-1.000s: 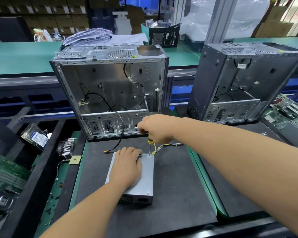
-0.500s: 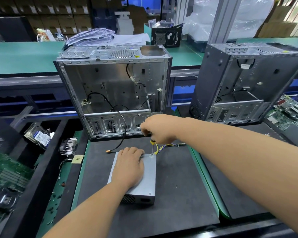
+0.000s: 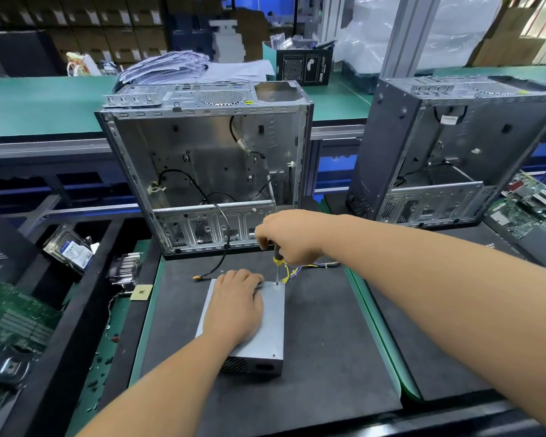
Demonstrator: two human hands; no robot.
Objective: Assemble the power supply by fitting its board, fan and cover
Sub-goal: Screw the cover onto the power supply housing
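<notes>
Now right hand [image 3: 292, 236] drives screwdriver [image 3: 277, 266] at power supply [image 3: 270, 326] far corner.

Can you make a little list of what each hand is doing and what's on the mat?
left hand: rests flat on the power supply, holding it down
right hand: grips a screwdriver, tip at the cover's far right corner
wires: trail out from the far end
mat: dark, under the supply
behind: open computer case, standing upright

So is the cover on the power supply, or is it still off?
On. The power supply shows a closed grey top; the left hand presses on it while the right hand stands a screwdriver at its far corner.
</notes>
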